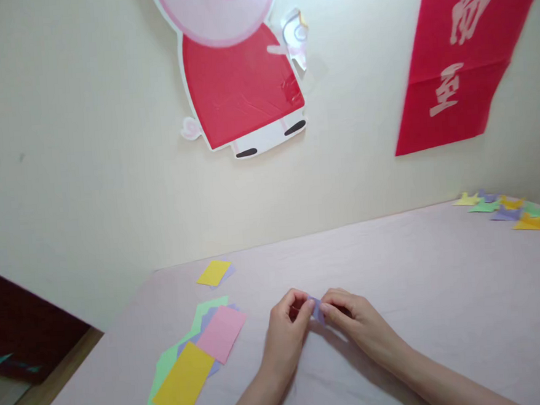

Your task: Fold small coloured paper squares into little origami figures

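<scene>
Between my two hands is a small piece of purple paper (317, 311), mostly covered by the fingers. My left hand (291, 324) pinches its left side between thumb and fingers. On the opposite side, my right hand (349, 314) pinches it the same way. The paper is held just over the pale tablecloth (396, 292); whether it touches the cloth I cannot tell. How it is folded is hidden too.
Left of my hands lie overlapping sheets: a yellow paper (185, 384), a pink paper (222, 333) and a green paper (160, 383). Behind them is a smaller yellow paper (214, 272). Several folded paper pieces (533, 221) stand at the far right, near the wall (111, 176).
</scene>
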Demonstrator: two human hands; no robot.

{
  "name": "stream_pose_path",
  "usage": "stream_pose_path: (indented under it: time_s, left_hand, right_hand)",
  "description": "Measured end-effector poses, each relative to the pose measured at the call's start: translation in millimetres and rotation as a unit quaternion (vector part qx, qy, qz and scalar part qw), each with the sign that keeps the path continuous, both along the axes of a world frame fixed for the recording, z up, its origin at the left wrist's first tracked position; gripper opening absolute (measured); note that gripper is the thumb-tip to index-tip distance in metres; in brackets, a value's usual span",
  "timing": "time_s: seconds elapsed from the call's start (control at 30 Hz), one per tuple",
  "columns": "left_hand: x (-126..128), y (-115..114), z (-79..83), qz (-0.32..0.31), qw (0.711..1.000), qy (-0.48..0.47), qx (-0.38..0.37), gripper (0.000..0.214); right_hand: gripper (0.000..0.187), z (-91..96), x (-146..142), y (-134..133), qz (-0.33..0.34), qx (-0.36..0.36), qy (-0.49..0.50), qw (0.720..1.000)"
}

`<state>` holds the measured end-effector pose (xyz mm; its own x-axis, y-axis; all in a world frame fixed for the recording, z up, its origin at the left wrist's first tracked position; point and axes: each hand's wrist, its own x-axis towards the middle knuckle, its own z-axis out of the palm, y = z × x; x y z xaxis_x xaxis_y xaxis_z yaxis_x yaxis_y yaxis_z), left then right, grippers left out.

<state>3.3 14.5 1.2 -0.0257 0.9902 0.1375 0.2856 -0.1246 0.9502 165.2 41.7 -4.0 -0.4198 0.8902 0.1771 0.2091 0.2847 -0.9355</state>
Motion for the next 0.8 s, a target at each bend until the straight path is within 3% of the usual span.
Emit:
stream_pose_path:
  time_s: [0.27,0.57,0.8]
  left_hand:
    - [-1.9,1.7,-4.8,-0.01,0.999,-0.049,0.015,0.017]
    - [-1.2,-1.1,-8.1,-0.037,0.996,-0.077,0.02,0.002]
    - [-1.3,-3.2,-8.4,-0.044,0.99,-0.119,0.055,0.008]
  right_hand:
    - [0.023,-8.1,-3.1,3.2,0.013,-0.056,0.036,0.998]
    - [0.025,-6.8,-0.6,2.1,-0.001,-0.068,0.05,0.996]
    - [0.027,-9.4,0.4,5.0,0.009,-0.071,0.081,0.994]
